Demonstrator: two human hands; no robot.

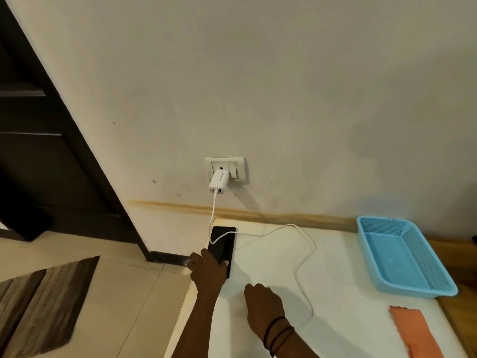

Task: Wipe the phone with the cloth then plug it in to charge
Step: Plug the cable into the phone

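Note:
A black phone (222, 241) lies flat on the white table (348, 293), by the table's left edge and close to the wall. My left hand (206, 271) grips its near end, thumb on the screen and fingers over the left side. A white charger (219, 182) sits in the wall socket (233, 165). Its white cable (305, 254) crosses the phone, loops right, then runs back behind my right wrist, where its end is hidden. My right hand (262, 303) rests on the table just right of the phone with fingers curled down. The orange cloth (413, 334) lies at the near right.
An empty blue plastic basket (436, 275) stands at the table's right side near the wall. Left of the table the floor drops away, with a dark door frame (77, 151) and a striped mat (44, 303).

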